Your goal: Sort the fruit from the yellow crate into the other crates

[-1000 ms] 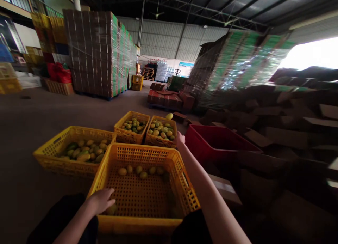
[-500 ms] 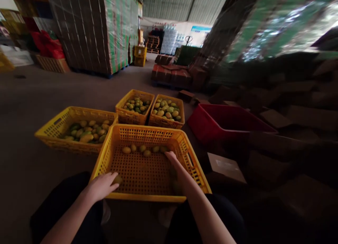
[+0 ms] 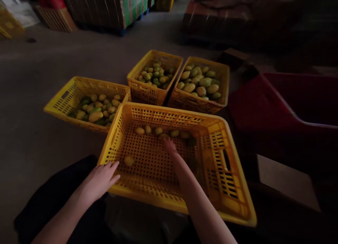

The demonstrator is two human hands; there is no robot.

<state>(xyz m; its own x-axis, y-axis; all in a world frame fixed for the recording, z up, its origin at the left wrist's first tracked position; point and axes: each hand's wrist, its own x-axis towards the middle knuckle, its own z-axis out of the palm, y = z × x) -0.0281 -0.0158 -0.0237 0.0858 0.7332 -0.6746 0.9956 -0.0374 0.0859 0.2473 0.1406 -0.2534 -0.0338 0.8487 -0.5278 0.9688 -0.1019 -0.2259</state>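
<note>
In front of me stands a yellow plastic crate (image 3: 148, 113) with a slotted bottom. Several mangoes (image 3: 139, 131) lie in a loose row along its far side, and darker ones sit in shadow at the right. My right hand (image 3: 169, 145) reaches down inside, its fingers closed on a mango (image 3: 163, 136) in that row; the fingertips are partly hidden. Over the crate's near left rim, my left hand (image 3: 104, 177) is open with fingers spread and holds nothing. A single yellow mango (image 3: 129, 161) rests on the bottom just beyond its fingertips.
Fuller yellow crates of mangoes stand close behind: one at left (image 3: 59, 103), one at centre (image 3: 148, 92) and one at right (image 3: 198, 105). A red bin (image 3: 248, 106) and a cardboard box (image 3: 287, 180) are to the right. Wrapped pallet stacks (image 3: 97, 7) stand farther back.
The view has tilted down. My right hand has moved left along the far row onto a mango. My left hand has drawn back from the single mango, which now shows fully.
</note>
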